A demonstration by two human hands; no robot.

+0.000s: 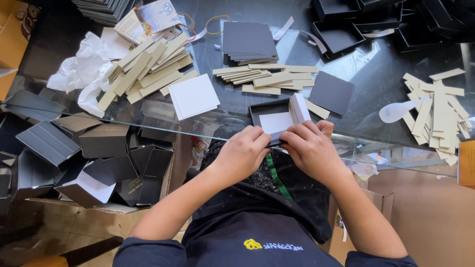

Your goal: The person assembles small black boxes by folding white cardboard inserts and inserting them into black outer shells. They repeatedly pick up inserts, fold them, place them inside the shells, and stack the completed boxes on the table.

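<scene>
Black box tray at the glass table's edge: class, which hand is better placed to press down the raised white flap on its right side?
Probably the right hand: it lies directly below the white flap. The left hand holds the black box tray at its near left edge.

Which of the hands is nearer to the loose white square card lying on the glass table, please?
The left hand. The white square card lies up and to its left, while the right hand sits farther right, at the black box tray.
</scene>
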